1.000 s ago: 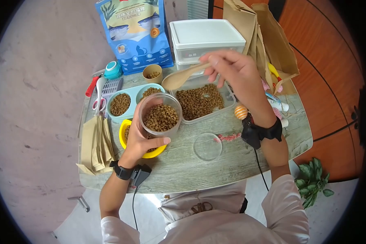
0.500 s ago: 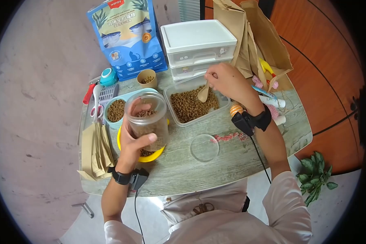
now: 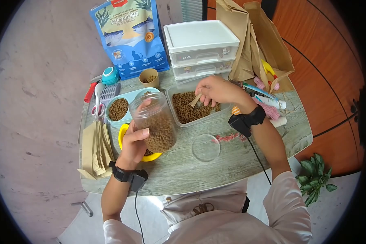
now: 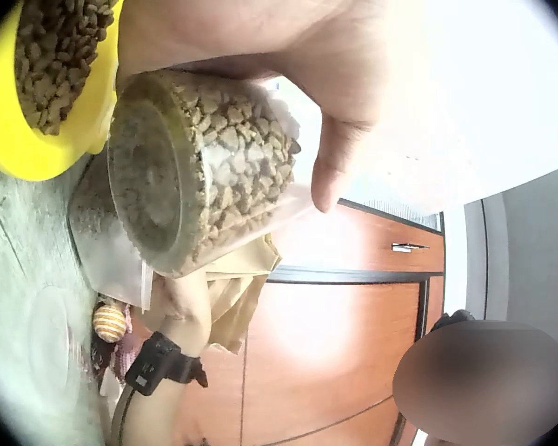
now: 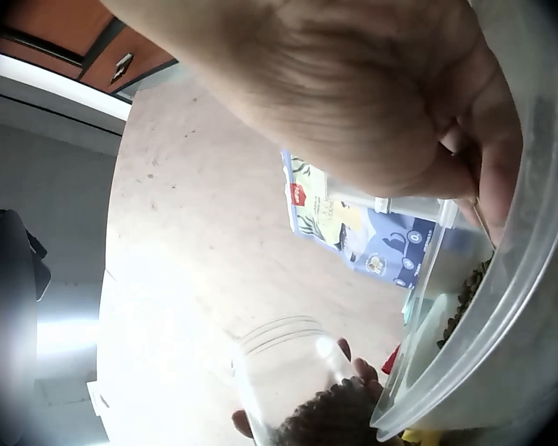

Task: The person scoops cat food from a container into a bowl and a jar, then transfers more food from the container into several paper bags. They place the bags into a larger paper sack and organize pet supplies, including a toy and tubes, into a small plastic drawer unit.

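Jar (image 3: 155,122): your left hand (image 3: 133,143) gripped it, tilted, part full.
Spoon (image 3: 195,100): your right hand (image 3: 217,90) pinched it in the kibble tub (image 3: 179,121); load modestly, level before lifting.

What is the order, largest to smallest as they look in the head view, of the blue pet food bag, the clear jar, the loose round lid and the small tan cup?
1. blue pet food bag
2. clear jar, held nearer the camera, though clearly second
3. loose round lid
4. small tan cup

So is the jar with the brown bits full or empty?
Mostly full: the clear jar in the left hand shows kibble up most of its side, lid off.
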Action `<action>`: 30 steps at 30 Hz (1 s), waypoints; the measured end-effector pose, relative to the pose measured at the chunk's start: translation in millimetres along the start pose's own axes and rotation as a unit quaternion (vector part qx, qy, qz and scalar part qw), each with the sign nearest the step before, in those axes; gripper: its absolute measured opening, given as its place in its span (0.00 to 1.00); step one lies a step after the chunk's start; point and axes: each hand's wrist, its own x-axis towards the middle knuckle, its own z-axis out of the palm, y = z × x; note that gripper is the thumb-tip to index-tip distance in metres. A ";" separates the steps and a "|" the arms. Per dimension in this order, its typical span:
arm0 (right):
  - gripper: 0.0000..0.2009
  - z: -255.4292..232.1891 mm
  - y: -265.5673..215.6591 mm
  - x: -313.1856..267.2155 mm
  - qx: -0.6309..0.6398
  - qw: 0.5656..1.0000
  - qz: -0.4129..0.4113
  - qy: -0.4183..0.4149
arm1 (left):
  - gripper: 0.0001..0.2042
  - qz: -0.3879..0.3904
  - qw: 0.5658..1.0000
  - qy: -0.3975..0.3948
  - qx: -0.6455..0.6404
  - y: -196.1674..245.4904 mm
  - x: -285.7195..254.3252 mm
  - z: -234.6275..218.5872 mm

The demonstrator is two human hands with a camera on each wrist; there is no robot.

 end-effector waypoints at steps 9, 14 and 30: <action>0.11 -13.8 5.4 0.7 0.045 0.999 0.013 -0.010 | 0.51 0.116 0.973 0.012 0.200 3.0 -0.7 5.9; 0.12 -20.2 4.6 -0.7 0.047 0.999 0.012 -0.004 | 0.50 0.128 0.969 0.006 0.212 3.3 -1.5 7.4; 0.13 -32.0 -26.3 -20.1 0.096 0.989 -0.058 0.101 | 0.48 0.048 0.981 -0.026 0.186 -3.2 1.5 1.4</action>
